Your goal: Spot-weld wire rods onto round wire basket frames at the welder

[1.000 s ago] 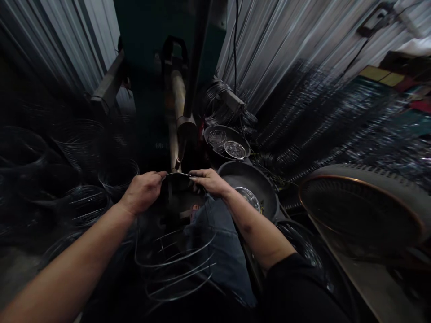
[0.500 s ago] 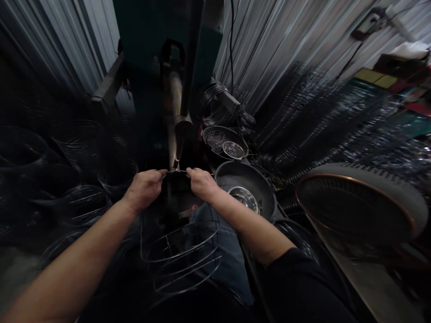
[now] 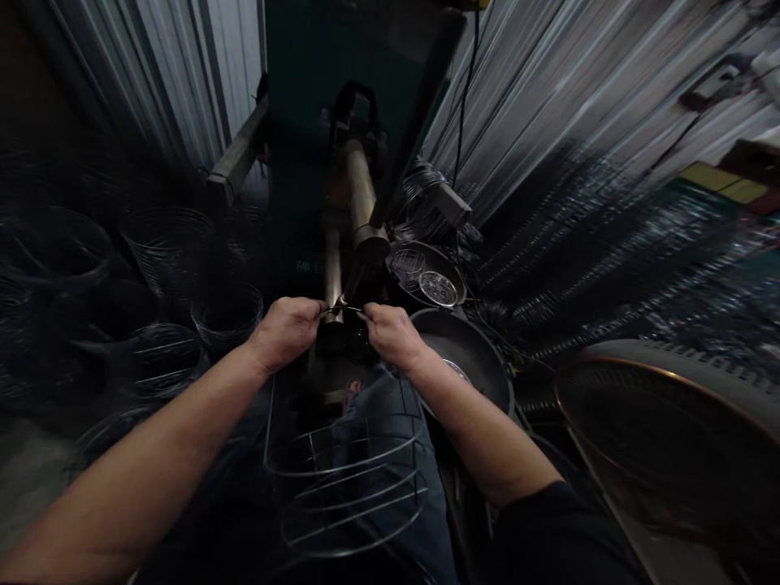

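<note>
My left hand (image 3: 289, 329) and my right hand (image 3: 393, 331) both pinch a thin metal wire (image 3: 344, 308), one at each side. The wire spans the short gap between my fingertips, right at the electrode tip (image 3: 344, 298) of what looks like a spot welder. Above it is the machine's brass-coloured upper arm (image 3: 361, 183); a lower post (image 3: 332, 268) stands just behind. Below my hands, a curved wire frame (image 3: 353, 467) of several bars hangs over my jeans. It seems joined to the held wire, but my hands hide the connection.
Round wire baskets or coils (image 3: 164, 357) crowd the dark left side. To the right sit a large dark pan (image 3: 481, 349) and a smaller pan (image 3: 454, 264) holding metal pieces. A round fan (image 3: 664, 422) stands at far right, before stacked wirework (image 3: 585, 227).
The camera view has turned, so the machine and both hands appear farther right. My hands keep their pinch on the wire, and the wire frame stays below them.
</note>
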Available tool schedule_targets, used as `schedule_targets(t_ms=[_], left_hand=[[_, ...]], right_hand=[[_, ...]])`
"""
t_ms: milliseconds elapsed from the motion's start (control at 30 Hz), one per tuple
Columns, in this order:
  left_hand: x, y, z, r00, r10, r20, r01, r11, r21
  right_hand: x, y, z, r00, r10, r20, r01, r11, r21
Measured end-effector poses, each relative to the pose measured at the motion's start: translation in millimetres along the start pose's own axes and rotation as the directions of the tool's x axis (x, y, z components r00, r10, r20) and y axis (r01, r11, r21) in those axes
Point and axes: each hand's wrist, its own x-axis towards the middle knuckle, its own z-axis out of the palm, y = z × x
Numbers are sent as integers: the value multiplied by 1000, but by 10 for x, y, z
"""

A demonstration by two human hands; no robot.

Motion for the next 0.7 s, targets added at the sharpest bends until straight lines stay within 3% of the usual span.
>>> schedule_targets(t_ms=[133,467,700], left_hand=[[71,6,-27,999,-3,47,2,1000,18],[97,-10,28,997,81,1,-80,987,136],[121,-6,20,993,113,36,-117,979,166]], right_hand=[[3,13,-9,998,58,-20,-57,998,28],[-6,-9,-36,999,53,-14,-54,995,-78],[-21,0,-13,996,86,-21,-88,993,-78]])
